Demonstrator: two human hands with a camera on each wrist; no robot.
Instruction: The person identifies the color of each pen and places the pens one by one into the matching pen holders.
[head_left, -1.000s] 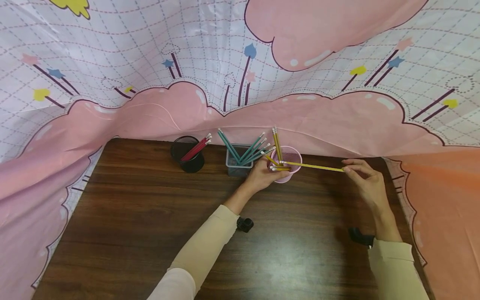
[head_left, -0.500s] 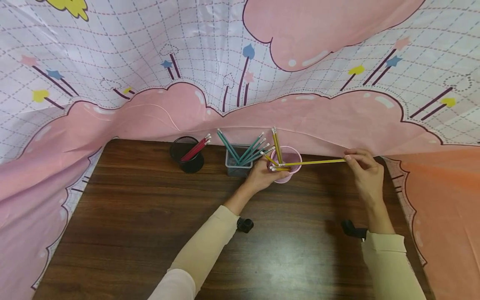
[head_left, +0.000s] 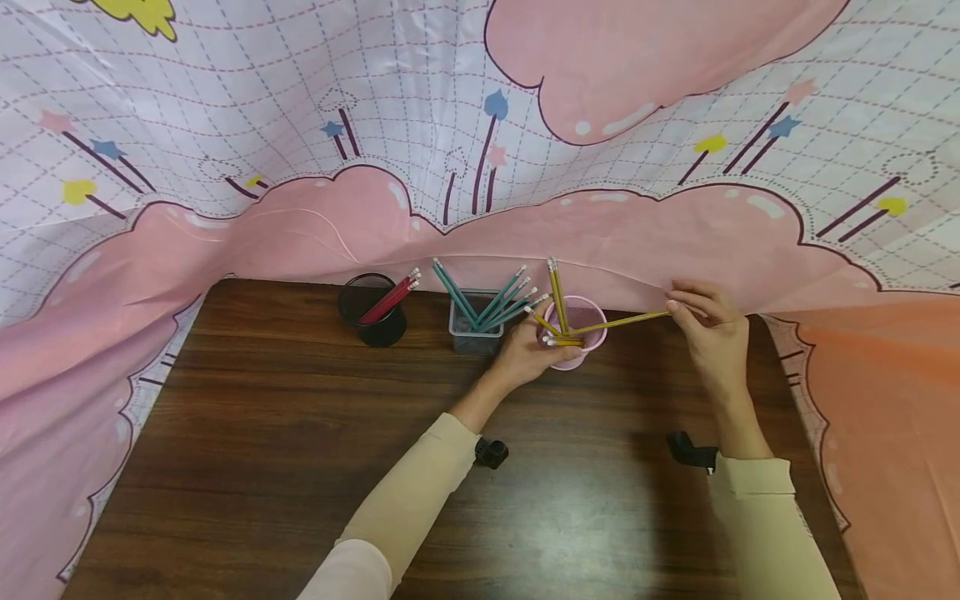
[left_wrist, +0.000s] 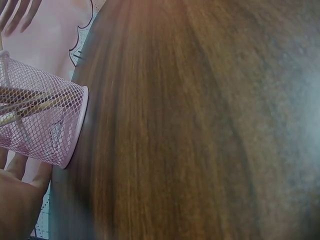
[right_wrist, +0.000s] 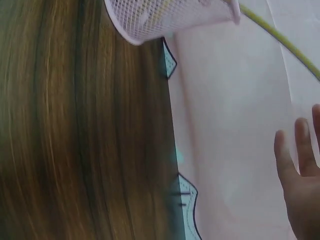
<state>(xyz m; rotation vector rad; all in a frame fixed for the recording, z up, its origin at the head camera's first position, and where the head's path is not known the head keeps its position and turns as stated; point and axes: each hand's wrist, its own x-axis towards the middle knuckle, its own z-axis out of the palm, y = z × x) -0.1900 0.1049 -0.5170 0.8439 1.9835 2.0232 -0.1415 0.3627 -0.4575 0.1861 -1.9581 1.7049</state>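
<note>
My left hand [head_left: 525, 354] grips a pink mesh pencil cup [left_wrist: 45, 110] from its left side, thumb lying across the front near the rim. Several yellow pencils [head_left: 557, 296] lean in that cup, white erasers up. To the right, my right hand [head_left: 711, 333] pinches one more yellow pencil [head_left: 630, 320] by its outer end between thumb and fingertips. This pencil slants down leftward over the cup's rim, and its lower end is lost among the others inside. In the right wrist view, part of the pencil [right_wrist: 280, 36] runs from the cup, and spread fingers [right_wrist: 302, 137] show at the right edge.
Left of the pink cup stands a clear rectangular container [head_left: 477, 340] of teal pencils, and farther left a black mesh cup [head_left: 384, 333] with red pencils. All sit along the back edge of the brown wooden table [head_left: 300, 467], against a patterned cloth [head_left: 675, 233].
My right hand has moved up and then left toward the pink cup, raising the pencil's outer end. The pencil's eraser end has dropped into the cup. My left hand keeps its hold.
</note>
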